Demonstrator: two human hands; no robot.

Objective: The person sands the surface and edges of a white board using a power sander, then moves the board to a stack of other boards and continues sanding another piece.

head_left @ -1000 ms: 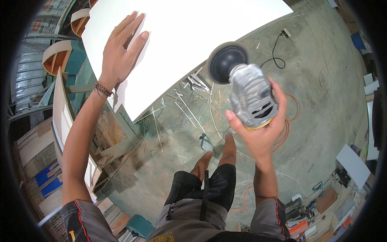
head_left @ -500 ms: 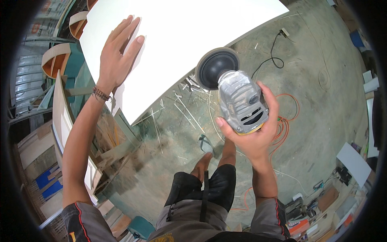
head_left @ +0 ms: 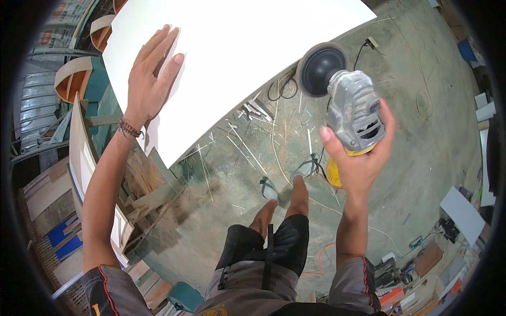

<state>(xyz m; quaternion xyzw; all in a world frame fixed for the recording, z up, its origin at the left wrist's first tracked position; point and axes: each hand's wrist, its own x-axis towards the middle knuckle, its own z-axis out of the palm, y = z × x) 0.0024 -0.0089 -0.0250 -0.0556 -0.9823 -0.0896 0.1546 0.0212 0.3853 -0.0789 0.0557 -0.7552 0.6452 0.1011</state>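
Hands are well apart from where I'm standing: the bare left hand [head_left: 150, 87] is palm down with fingers loosely spread, while the bare right hand [head_left: 363, 163] is wrapped round a scuffed grey power tool with yellow at its near end [head_left: 356, 108].

So, going left to right. Over on the far left you've got rounded wooden pieces with pale ribbed rims and orange-brown insides [head_left: 74, 79]. Nearer on that side, a flat blue piece [head_left: 63, 239] lies among wooden boards, and a long pale panel with a white edge [head_left: 87, 158] stands just beside the left forearm.

Next up is the big smooth white sheet [head_left: 237, 58], running off to the far side, and that's what the left hand is resting on. There's a brown braided bracelet [head_left: 129, 129] on that wrist, too.

Right of the sheet's near corner, thin white offcut strips [head_left: 245, 150] litter the dusty grey-green floor [head_left: 411, 174], close to the person's pale sandals with dark straps [head_left: 267, 189].

Then comes the tool, held up on the right, its round black disc [head_left: 320, 69] pointing far and left, right by the sheet's edge. Can't tell if they're touching, tbh.

Far right there's a blue container [head_left: 466, 51], and nearer, a white rectangular board [head_left: 462, 216] by some clutter.
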